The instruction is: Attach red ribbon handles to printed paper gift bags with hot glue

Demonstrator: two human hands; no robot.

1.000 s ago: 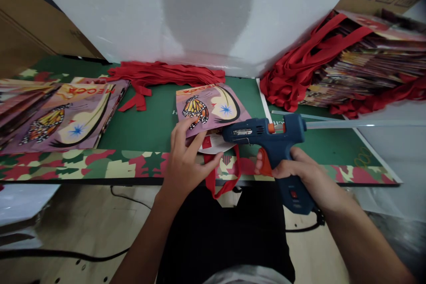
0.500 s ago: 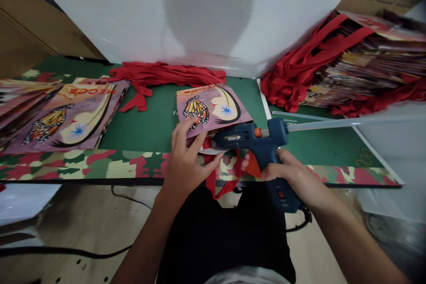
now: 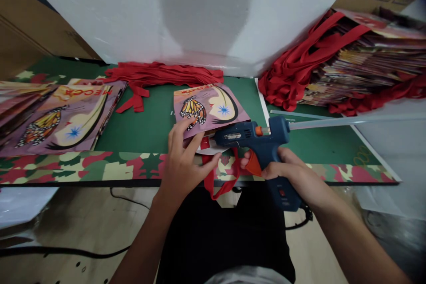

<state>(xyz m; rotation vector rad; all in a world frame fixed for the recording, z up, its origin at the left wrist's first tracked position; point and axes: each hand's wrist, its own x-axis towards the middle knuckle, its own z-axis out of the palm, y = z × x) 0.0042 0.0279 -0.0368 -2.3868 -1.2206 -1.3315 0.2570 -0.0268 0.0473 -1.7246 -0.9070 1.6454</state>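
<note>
Over a green table (image 3: 143, 128), the right hand (image 3: 299, 173) wraps a blue glue gun (image 3: 270, 144), barrel crosswise, nozzle pointing left under a butterfly-printed bag (image 3: 214, 104) where the left hand (image 3: 183, 159) rests, fingers spread.

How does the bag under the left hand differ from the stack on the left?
The left hand rests on the bag; no hand touches the stack. The bag is a single one, while the stack holds several, overlapping. The glue gun has its tip at the bag's near edge; the stack lies well apart from it. Both show a butterfly and a blue starburst on purple.
</note>
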